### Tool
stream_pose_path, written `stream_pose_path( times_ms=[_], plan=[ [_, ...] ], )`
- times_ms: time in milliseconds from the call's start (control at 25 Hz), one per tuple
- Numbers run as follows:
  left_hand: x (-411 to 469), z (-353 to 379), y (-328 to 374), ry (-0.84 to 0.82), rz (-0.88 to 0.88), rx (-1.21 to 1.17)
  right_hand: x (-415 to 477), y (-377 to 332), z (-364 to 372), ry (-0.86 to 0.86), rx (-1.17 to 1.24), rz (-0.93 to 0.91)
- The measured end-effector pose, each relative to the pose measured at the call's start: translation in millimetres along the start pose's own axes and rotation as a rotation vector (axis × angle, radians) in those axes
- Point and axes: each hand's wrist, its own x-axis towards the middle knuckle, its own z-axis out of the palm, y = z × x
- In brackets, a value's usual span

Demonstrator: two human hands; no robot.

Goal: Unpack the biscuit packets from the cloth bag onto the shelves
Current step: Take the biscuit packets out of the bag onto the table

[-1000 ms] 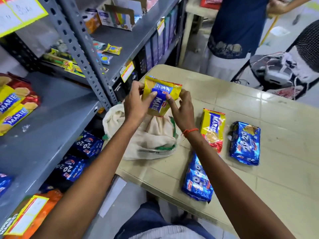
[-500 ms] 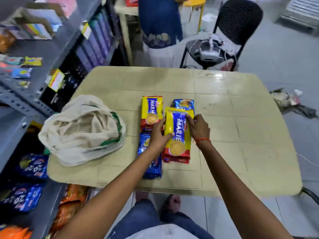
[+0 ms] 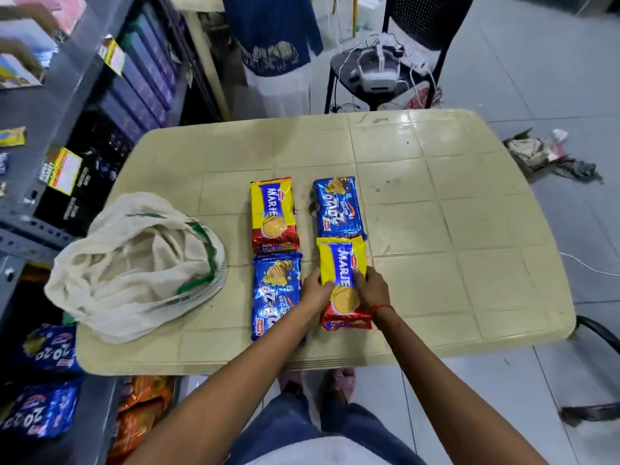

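Grey shelves (image 3: 40, 105) run down the left edge of the frame, blue packets low on them. Just beside, the cloth bag (image 3: 134, 260) slumps at the beige table's (image 3: 453, 213) left edge. At centre lie four packets in two columns; the left hand (image 3: 317, 290) and right hand (image 3: 370, 290) pinch the near-right Marie packet (image 3: 342, 263) between them. The table's right half is bare. A black chair (image 3: 419, 35) stands at upper right on tiled floor.

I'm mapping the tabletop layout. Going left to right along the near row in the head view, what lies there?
Cloth bag → blue 20-20 packet → left hand → yellow Marie packet held by both hands → right hand.
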Motion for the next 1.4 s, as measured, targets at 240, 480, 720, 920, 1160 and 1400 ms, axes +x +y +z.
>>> stream_pose_path(
  times_ms=[240, 480, 720, 920, 1160, 1400],
  plan=[
    [2.0, -38.3, 34.0, 0.064, 0.127, -0.053, -4.1, -59.9, -3.0, 0.089, -0.021, -0.097],
    [33.1, -121.3, 90.3, 0.287, 0.238, -0.015, 33.4, -160.0, 28.3, 0.017, 0.006, -0.296],
    [75.1, -159.3, 99.2, 0.258, 0.198, 0.148, 66.4, -184.8, 67.3, -0.108, -0.033, -0.271],
    [70.8, -150.1, 70.2, 0.473, 0.056, -0.034, 66.2, -157.2, 69.2, -0.094, 0.159, -0.162],
    [15.8, -93.9, -30.3, 0.38, -0.42, -0.162, 10.6, -56.6, 99.1, -0.343, 0.085, 0.205],
    [5.6, -64.4, -18.0, 0.27, -0.283, -0.288, 6.3, -49.4, 66.2, -0.161, 0.031, 0.154]
  ],
)
